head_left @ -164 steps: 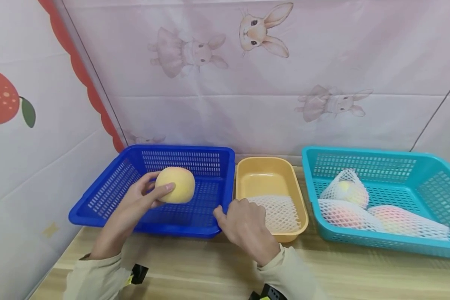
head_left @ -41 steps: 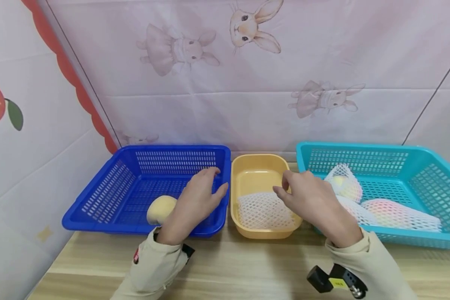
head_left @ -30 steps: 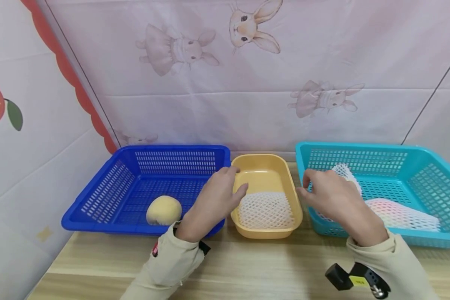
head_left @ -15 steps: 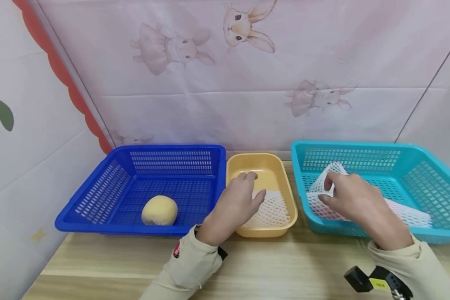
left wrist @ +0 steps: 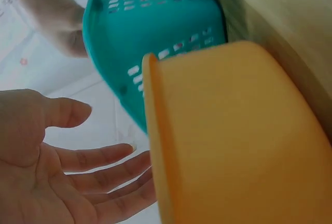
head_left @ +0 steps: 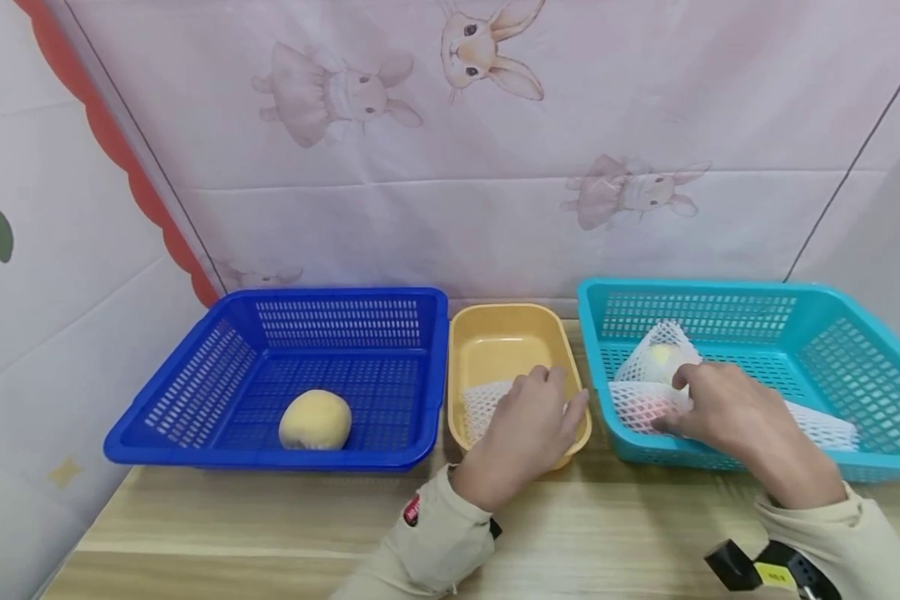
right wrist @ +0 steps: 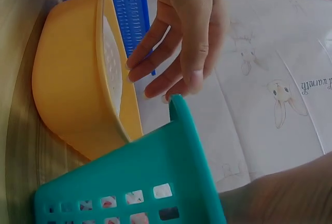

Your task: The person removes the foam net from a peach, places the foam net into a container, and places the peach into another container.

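My left hand hovers over the yellow tray, fingers loosely extended and holding nothing; the left wrist view shows its open palm beside the tray's rim. A white foam net lies in the tray, partly hidden by that hand. My right hand reaches into the teal basket, thumb and index finger apart over a peach in a foam net at the front left. Another netted peach sits behind it. A third net shows beyond the wrist. The right hand's other fingers are hidden.
On the left stands a blue basket with one bare yellow peach in it. All three containers stand in a row on a wooden table, close to the rabbit-print wall covering behind.
The left hand has let go of the bare peach, which now lies in the blue basket, and has moved right over the tray. The right hand has gone from the blue basket's rim into the teal basket.
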Demonstrator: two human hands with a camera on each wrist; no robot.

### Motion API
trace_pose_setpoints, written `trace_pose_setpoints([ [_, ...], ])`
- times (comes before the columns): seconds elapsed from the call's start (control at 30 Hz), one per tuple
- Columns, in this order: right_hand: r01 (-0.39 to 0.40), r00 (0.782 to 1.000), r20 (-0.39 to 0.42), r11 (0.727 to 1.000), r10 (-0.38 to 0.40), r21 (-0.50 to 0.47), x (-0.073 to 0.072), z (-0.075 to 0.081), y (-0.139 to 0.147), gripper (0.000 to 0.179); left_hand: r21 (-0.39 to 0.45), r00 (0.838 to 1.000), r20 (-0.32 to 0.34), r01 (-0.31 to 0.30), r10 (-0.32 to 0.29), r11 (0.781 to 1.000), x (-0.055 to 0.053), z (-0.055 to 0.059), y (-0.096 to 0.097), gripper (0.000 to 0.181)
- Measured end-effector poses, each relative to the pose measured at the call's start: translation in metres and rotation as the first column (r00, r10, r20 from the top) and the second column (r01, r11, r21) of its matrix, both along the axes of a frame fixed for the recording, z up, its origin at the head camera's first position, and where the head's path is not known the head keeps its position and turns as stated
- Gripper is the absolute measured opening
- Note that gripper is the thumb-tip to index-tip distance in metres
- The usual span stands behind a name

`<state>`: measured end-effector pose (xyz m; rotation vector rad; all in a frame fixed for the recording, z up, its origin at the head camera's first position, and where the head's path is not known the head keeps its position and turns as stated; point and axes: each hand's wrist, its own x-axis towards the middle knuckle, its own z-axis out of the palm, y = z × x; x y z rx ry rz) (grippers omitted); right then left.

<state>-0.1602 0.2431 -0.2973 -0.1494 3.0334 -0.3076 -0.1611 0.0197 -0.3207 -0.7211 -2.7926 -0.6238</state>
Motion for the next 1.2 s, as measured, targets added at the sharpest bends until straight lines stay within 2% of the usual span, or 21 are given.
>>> trace_pose_setpoints([
  [0.27, -0.034, 0.999, -0.017, 0.999, 0.035, 0.035, -0.002, -0.005, 0.004, 0.058, -0.026, 0.999, -0.044, -0.009, 0.008, 1.000, 0.000, -0.006, 0.024, 0.037],
  [0.47, -0.044, 0.999, 0.006, 0.999, 0.043, 0.025, -0.005, -0.006, 0.001, 0.056, -0.140, 0.990, -0.123, -0.082, 0.064, 0.987, -0.003, -0.012, 0.034, 0.047],
  [0.57, -0.029, 0.999, 0.038, 1.000, 0.029, 0.007, -0.007, -0.004, 0.000, 0.058, -0.170, 0.981, -0.179, -0.109, 0.078, 0.979, -0.005, -0.016, 0.036, 0.050],
  [0.67, -0.018, 0.998, 0.058, 1.000, 0.018, -0.005, -0.010, -0.004, -0.001, 0.059, -0.178, 0.974, -0.205, -0.132, 0.094, 0.975, -0.007, -0.019, 0.039, 0.052],
  [0.73, -0.012, 0.997, 0.071, 1.000, 0.013, -0.002, -0.011, -0.004, -0.001, 0.061, -0.184, 0.973, -0.205, -0.143, 0.105, 0.972, -0.008, -0.020, 0.039, 0.053],
  [0.87, -0.023, 0.996, 0.092, 1.000, 0.021, 0.014, -0.015, -0.006, -0.002, 0.061, -0.210, 0.981, -0.159, -0.146, 0.113, 0.967, -0.010, -0.021, 0.040, 0.055],
  [1.1, -0.026, 0.989, 0.143, 0.999, 0.020, 0.045, -0.022, -0.010, -0.004, 0.063, -0.271, 0.992, -0.101, -0.095, 0.069, 0.958, -0.014, -0.020, 0.039, 0.055],
  [1.2, -0.017, 0.987, 0.158, 1.000, 0.013, 0.023, -0.023, -0.012, -0.004, 0.065, -0.275, 0.995, -0.088, -0.067, 0.045, 0.959, -0.014, -0.020, 0.040, 0.053],
])
